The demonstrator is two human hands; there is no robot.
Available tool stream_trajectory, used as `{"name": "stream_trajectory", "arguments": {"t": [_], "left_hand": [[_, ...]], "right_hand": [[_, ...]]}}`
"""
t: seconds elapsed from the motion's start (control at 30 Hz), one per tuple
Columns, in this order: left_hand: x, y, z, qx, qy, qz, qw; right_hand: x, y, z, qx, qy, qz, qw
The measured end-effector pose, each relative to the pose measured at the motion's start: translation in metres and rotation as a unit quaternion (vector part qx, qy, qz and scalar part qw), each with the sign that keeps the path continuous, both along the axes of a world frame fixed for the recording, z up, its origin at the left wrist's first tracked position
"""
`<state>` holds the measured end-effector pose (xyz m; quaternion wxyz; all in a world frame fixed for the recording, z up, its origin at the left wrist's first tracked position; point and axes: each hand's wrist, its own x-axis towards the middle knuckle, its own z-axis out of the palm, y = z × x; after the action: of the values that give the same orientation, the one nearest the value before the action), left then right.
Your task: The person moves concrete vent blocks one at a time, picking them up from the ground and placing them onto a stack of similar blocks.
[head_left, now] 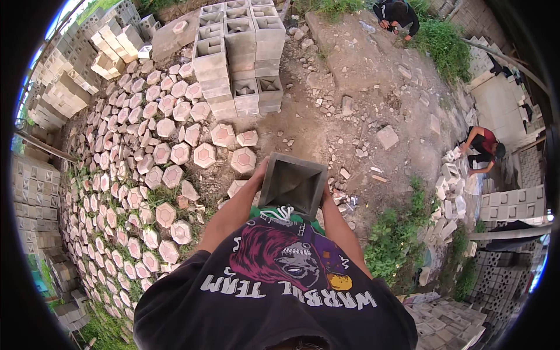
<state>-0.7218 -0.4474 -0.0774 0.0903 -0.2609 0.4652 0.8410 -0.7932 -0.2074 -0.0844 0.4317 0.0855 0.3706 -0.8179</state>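
Note:
A grey square concrete block with a recessed, dark hollow face is held in front of my body at waist height. My left hand is closed against its left side, with the fingertips hidden behind the edge. On the opposite side my right hand grips the block, mostly hidden by its wall. Ahead stands a tall stack of similar hollow concrete blocks, several layers high, with a lower step of blocks at its near right.
Many hexagonal pavers cover the ground to the left. Broken rubble lies on the dirt at right, near weeds. One person crouches at far right; another person bends by a block pile. Block walls line the left.

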Motion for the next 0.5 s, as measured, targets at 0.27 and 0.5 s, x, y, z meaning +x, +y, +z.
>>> {"name": "stream_trajectory", "arguments": {"t": [0.27, 0.5], "left_hand": [[-0.159, 0.01, -0.032, 0.055, -0.004, 0.033, 0.998], [-0.294, -0.019, -0.066, 0.007, -0.089, -0.002, 0.996]], "right_hand": [[-0.163, 0.004, 0.013, 0.059, 0.007, 0.09, 0.994], [-0.272, -0.026, 0.012, 0.082, 0.016, 0.102, 0.991]]}}
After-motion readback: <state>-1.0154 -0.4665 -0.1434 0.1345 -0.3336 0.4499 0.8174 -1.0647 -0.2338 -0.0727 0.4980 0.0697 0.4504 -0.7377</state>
